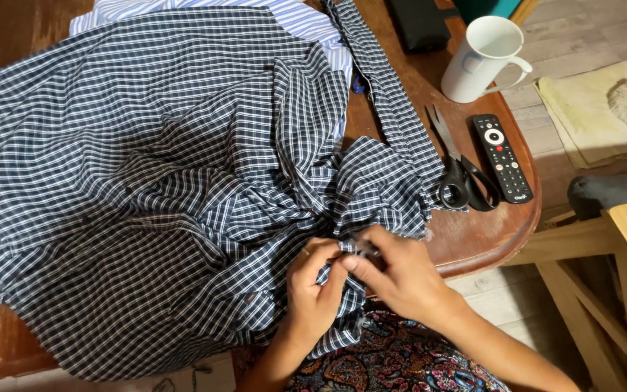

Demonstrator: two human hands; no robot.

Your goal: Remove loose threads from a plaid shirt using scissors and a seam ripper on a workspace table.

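Checked cloth, a dark blue and white shirt [161,181], lies spread and rumpled across most of the wooden table [488,232], with its near edge spilling over the front towards the person's lap; both hands meet at that edge, close together and pinched on a small fold of the fabric; the left hand [312,290] grips the fold from below with the fingers curled, and the right hand [400,276] nips it from above between thumb and forefinger, perhaps with some small tool, though I cannot tell what it is. By the look of it the shirt is light, soft and limp, so it will sag and slide wherever it is not held; a firm pinch at a seam or hem, where the layers are thicker, seems the surest hold. A striped pale blue garment [306,14] shows beneath the shirt at the far side; a loose strip of the same check [393,109] runs down towards the black-handled scissors [459,174], which lie just beside a black remote control [501,156]; a white mug [482,58] stands farther back; a patterned paisley cloth [393,359] covers the lap.
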